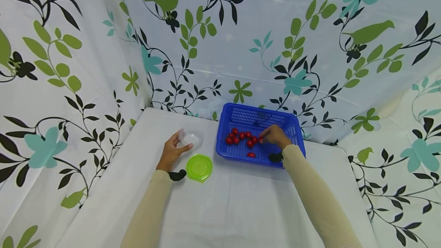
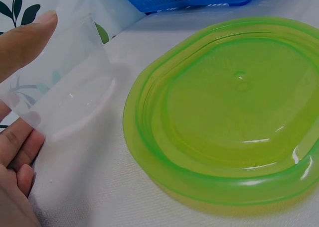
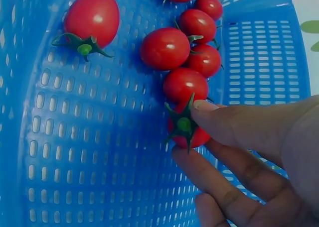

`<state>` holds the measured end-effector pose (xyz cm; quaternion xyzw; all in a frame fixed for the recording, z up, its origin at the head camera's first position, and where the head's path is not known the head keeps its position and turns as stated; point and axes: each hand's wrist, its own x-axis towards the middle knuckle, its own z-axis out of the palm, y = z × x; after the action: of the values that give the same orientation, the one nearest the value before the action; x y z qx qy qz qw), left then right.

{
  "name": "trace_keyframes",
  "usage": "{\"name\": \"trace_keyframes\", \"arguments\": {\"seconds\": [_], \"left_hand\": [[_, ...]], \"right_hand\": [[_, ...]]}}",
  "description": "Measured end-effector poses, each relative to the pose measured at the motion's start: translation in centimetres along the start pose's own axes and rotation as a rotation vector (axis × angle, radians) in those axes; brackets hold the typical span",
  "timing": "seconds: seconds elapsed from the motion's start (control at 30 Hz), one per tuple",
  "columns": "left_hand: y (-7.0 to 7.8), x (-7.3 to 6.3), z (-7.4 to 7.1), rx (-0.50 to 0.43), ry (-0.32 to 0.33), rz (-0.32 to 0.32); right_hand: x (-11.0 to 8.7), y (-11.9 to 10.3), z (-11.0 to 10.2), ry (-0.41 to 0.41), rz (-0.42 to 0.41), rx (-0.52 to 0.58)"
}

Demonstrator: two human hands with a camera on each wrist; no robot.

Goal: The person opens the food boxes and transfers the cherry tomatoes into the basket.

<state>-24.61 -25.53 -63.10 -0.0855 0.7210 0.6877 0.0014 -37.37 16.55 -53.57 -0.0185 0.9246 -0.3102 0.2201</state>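
My left hand [image 1: 170, 152] holds a small clear plastic container [image 1: 190, 138] by its side, thumb and fingers on either side of the wall. The container is tilted at the table's left part. Just in front of it lies a green plastic lid [image 1: 199, 167], which fills much of the left wrist view. Inside a blue basket [image 1: 219, 133], my right hand [image 1: 275, 136] pinches a cherry tomato [image 3: 200, 136] with a green stem top between thumb and fingers. Several other red cherry tomatoes [image 3: 165, 49] lie beside it, and one tomato [image 1: 251, 155] sits apart near the front wall.
A white cloth covers the table [image 1: 220, 209]. Behind and at both sides hangs a white curtain [image 1: 237, 68] printed with leaves, birds and flowers. The basket stands near the table's back edge, its perforated walls rising around the right hand.
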Motion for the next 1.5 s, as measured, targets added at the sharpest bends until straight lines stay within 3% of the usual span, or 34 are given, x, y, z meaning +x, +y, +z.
{"name": "trace_keyframes", "arguments": {"seconds": [0.4, 0.87, 1.2, 1.5], "left_hand": [[0.2, 0.5, 0.1, 0.060, -0.010, -0.026], [0.2, 0.3, 0.3, 0.123, -0.021, -0.057], [0.3, -0.2, 0.3, 0.203, 0.000, -0.074], [0.3, 0.1, 0.8, 0.243, 0.020, -0.108]], "right_hand": [[0.0, -0.2, -0.1, -0.042, -0.005, -0.013], [-2.1, -0.7, 0.4, 0.000, -0.014, 0.065], [-4.9, -0.4, 1.4, 0.060, -0.099, 0.112], [-7.1, -0.4, 1.8, 0.106, -0.120, 0.142]]}}
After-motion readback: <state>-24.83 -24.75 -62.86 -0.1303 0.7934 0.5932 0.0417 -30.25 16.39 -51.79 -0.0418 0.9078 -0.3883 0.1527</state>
